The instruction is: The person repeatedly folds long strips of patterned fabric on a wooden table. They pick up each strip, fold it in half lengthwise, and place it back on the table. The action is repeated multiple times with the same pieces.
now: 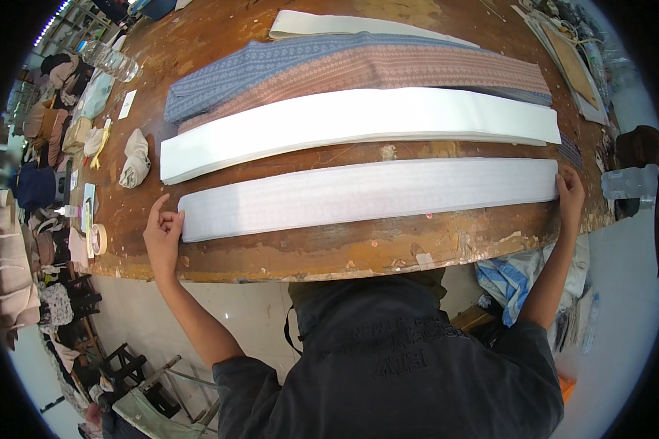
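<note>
A long pale lavender folded cloth strip (366, 196) lies across the near part of the brown wooden table (307, 252). My left hand (163, 233) rests at its left end, fingers touching the edge of the cloth. At the strip's right end my right hand (570, 196) presses on the corner with its fingers. Both arms are stretched wide. Behind this strip lies a thicker white folded strip (359, 121), and behind that a blue and pink patterned cloth (359, 66).
A cream strip (344, 25) lies at the table's far side. A crumpled grey cloth (135, 159), a tape roll (97, 238) and a plastic bottle (110, 60) sit at the left. Boards and clutter (571, 62) fill the right end. Piles of fabric lie on the floor at left.
</note>
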A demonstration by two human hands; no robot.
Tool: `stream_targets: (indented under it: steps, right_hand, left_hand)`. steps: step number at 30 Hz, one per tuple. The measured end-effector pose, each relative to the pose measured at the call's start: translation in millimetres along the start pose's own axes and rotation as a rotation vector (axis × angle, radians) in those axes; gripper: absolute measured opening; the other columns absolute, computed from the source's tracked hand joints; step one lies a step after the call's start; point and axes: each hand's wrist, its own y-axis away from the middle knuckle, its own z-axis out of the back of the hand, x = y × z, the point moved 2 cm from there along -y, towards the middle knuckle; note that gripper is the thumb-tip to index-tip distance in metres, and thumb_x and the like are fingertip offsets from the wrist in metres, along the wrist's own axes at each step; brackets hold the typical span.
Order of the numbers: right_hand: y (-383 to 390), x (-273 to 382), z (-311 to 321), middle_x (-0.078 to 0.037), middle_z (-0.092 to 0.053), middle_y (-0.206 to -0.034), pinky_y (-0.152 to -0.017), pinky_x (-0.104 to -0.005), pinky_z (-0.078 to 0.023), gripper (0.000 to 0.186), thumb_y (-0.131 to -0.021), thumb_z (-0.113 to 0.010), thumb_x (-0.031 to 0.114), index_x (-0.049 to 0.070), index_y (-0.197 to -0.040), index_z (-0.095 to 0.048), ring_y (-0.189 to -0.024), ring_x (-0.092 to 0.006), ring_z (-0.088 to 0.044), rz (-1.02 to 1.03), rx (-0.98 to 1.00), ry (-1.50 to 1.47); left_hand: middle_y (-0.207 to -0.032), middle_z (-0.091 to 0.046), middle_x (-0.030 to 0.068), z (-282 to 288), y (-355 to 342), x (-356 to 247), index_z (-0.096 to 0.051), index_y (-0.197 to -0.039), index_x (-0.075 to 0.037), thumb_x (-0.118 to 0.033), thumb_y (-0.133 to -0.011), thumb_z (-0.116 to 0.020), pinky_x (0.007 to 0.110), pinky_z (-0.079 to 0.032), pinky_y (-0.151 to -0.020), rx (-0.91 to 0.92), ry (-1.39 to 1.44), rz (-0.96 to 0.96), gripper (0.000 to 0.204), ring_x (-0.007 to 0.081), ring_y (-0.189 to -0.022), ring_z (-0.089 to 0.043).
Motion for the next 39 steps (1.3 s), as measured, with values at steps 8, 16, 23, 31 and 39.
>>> stream_targets:
  steps: [8, 16, 23, 31, 39]
  right_hand:
    - [-8, 70, 1, -0.012, -0.064, -0.110, -0.086, -0.0371, -0.047, 0.027, -0.090, -0.064, 0.016, 0.005, -0.115, -0.064, -0.101, -0.0277, -0.060, 0.519, -0.273, 0.392]
    - [-52, 163, -51, -0.007, -0.062, -0.121, -0.092, -0.0402, -0.044, 0.033, -0.085, -0.061, 0.007, 0.010, -0.118, -0.063, -0.113, -0.0281, -0.056, 0.908, -0.133, 0.472]
    - [-79, 183, -67, -0.003, -0.061, -0.125, -0.095, -0.0408, -0.042, 0.039, -0.083, -0.059, 0.004, 0.011, -0.121, -0.061, -0.116, -0.0246, -0.054, 0.942, -0.057, 0.566]
    - [-86, 182, -74, -0.003, -0.061, -0.125, -0.098, -0.0406, -0.039, 0.037, -0.086, -0.059, 0.007, 0.012, -0.122, -0.062, -0.115, -0.0234, -0.055, 0.912, 0.004, 0.649]
    - [-88, 185, -65, -0.005, -0.067, -0.110, -0.093, -0.0382, -0.041, 0.020, -0.085, -0.062, 0.008, 0.007, -0.105, -0.067, -0.104, -0.0253, -0.060, 0.983, -0.033, 0.487]
  left_hand:
    - [-0.088, -0.058, 0.0057, -2, -14, -40, -0.062, -0.114, -0.002, -0.005, -0.085, -0.065, 0.028, -0.045, -0.074, -0.235, -0.485, -0.348, 0.029, 0.0170, -0.077, -0.053]
    - [-0.121, -0.063, 0.0131, -38, -44, -84, -0.062, -0.113, -0.004, -0.012, -0.087, -0.063, 0.038, -0.042, -0.097, -0.040, -0.511, -0.639, 0.027, 0.0305, -0.113, -0.057]
    - [-0.124, -0.062, 0.0114, -41, -47, -83, -0.064, -0.113, -0.005, -0.015, -0.088, -0.061, 0.041, -0.039, -0.100, 0.042, -0.503, -0.631, 0.027, 0.0316, -0.115, -0.056]
    - [-0.125, -0.062, 0.0109, -40, -44, -84, -0.064, -0.112, -0.005, -0.016, -0.088, -0.061, 0.042, -0.037, -0.102, 0.049, -0.536, -0.604, 0.027, 0.0315, -0.115, -0.055]
    - [-0.126, -0.061, 0.0084, -41, -39, -92, -0.064, -0.114, -0.006, -0.017, -0.088, -0.062, 0.046, -0.034, -0.106, 0.020, -0.563, -0.610, 0.027, 0.0302, -0.118, -0.053]
